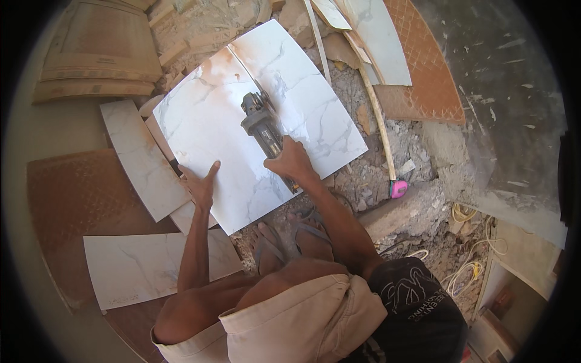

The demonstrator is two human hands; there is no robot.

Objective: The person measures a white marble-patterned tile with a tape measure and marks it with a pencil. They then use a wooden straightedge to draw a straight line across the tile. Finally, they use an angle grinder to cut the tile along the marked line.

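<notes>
A large white tile (200, 115) with grey marble veining lies tilted in front of my feet. My right hand (293, 160) is wrapped round the rear body of a dark angle grinder (261, 127), which rests over the tile's middle. Its head points to the far edge, and the disc side is against a straight dark cut line (245, 63) that reaches that edge. Reddish dust and a wet sheen lie beside the line. At the tile's left edge, my left hand (200, 184) grips it, thumb on the glossy face; the other fingers are partly hidden.
More tile pieces (136, 157) lie on the left, with a brown-backed tile (78, 212) under them. Flat cardboard boxes (100, 48) stand far left. On the right are a wooden stick (378, 115), a pink tape measure (398, 189), rubble and loose cable (466, 272).
</notes>
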